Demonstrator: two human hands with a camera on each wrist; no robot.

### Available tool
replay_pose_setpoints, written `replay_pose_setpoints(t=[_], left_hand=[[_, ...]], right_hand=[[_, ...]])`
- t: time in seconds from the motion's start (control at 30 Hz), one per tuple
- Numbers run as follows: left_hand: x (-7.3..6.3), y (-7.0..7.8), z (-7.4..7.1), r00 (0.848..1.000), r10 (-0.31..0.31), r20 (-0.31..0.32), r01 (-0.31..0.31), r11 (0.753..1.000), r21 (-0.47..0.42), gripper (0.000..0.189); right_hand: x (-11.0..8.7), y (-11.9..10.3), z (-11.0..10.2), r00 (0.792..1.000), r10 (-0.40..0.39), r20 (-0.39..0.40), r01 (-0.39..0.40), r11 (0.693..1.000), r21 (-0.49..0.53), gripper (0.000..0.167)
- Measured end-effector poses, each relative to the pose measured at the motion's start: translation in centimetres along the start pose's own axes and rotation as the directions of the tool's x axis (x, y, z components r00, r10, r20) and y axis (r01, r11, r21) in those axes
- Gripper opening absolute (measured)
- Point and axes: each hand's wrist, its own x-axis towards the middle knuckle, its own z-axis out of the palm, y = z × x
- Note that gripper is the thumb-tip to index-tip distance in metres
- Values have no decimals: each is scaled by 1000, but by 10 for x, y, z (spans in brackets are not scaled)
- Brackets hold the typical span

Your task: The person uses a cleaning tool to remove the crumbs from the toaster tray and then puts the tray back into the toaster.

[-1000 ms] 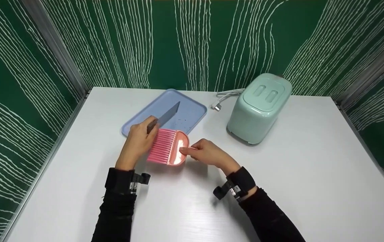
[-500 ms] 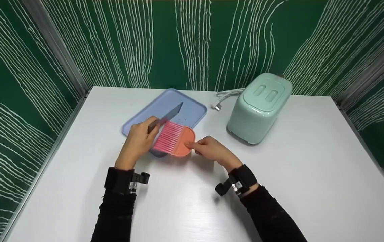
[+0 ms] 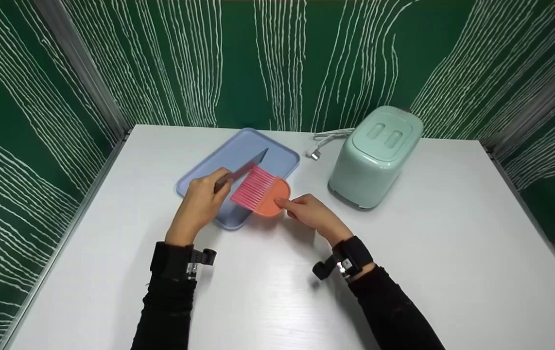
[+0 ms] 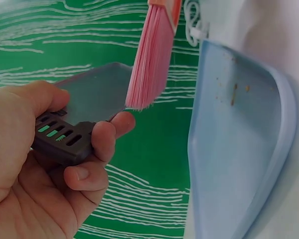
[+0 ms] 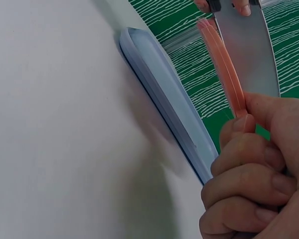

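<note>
My left hand (image 3: 199, 200) grips the dark slotted handle (image 4: 62, 142) of a knife with a wide grey blade (image 4: 92, 94), held raised over a blue tray (image 3: 231, 222). In my right hand (image 3: 310, 213), thumb and fingers pinch the orange grip (image 5: 225, 64) of a flat brush. Its pink bristles (image 4: 152, 59) overlap the blade in the head view and hang beside its far end in the left wrist view. Small brown crumbs (image 4: 233, 94) lie on the tray.
A mint-green toaster (image 3: 374, 155) stands on the white table (image 3: 268, 301) to the right of the tray. Its white cord and plug (image 3: 314, 154) lie between them. Green walls (image 3: 238, 58) with white line patterns enclose the back and sides.
My right hand has shifted the brush up and to the right along the blade, tilting it from its shiny side to its orange face. The knife has turned slightly; the left hand barely moved.
</note>
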Motion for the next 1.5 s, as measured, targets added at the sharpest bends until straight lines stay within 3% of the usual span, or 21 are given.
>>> replay_pose_setpoints(t=[0.5, 0.83, 1.07, 1.27, 1.5], left_hand=[[-1, 2, -2, 1000, -10, 6, 10, 1000, 9, 17], [-1, -1, 0, 1000, -7, 16, 7, 1000, 20, 15], [-2, 0, -1, 999, 9, 48, -9, 1000, -2, 15], [-2, 0, -1, 998, 48, 36, -48, 999, 9, 16], [-1, 0, -1, 999, 29, 21, -29, 1000, 5, 16]], right_hand=[[5, 6, -2, 998, 46, -38, -46, 999, 24, 62], [5, 3, 0, 999, -5, -52, 5, 1000, 5, 63], [6, 4, -2, 998, 16, -66, -15, 1000, 3, 64], [5, 7, -2, 998, 28, -61, -29, 999, -14, 64], [3, 8, -2, 998, 36, -49, -37, 999, -36, 64]])
